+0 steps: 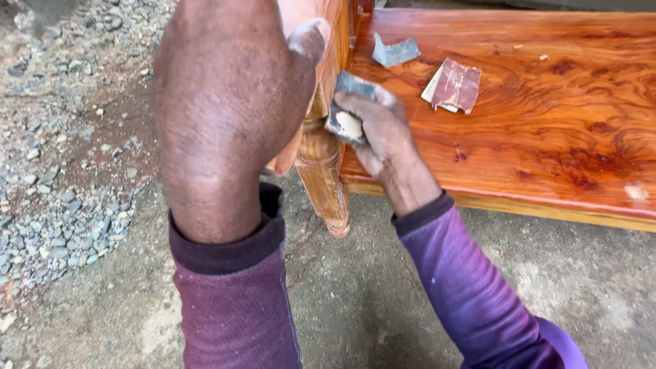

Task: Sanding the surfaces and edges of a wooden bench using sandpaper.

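Observation:
My left hand (pixel 229 96) fills the upper left of the view and grips the upper part of a varnished turned wooden leg (pixel 324 174), thumb against the wood. My right hand (pixel 379 133) is shut on a folded grey piece of sandpaper (pixel 350 102) and presses it against the leg's side, where the leg meets the glossy reddish wooden panel (pixel 547 116). Both arms wear purple sleeves with dark cuffs. The top of the leg is hidden behind my left hand.
Two loose sandpaper scraps lie on the panel: a grey one (pixel 395 51) and a reddish-brown one (pixel 454 85). Grey gravel (pixel 61 171) covers the ground at left. Bare concrete floor (pixel 355 294) lies under the leg and my arms.

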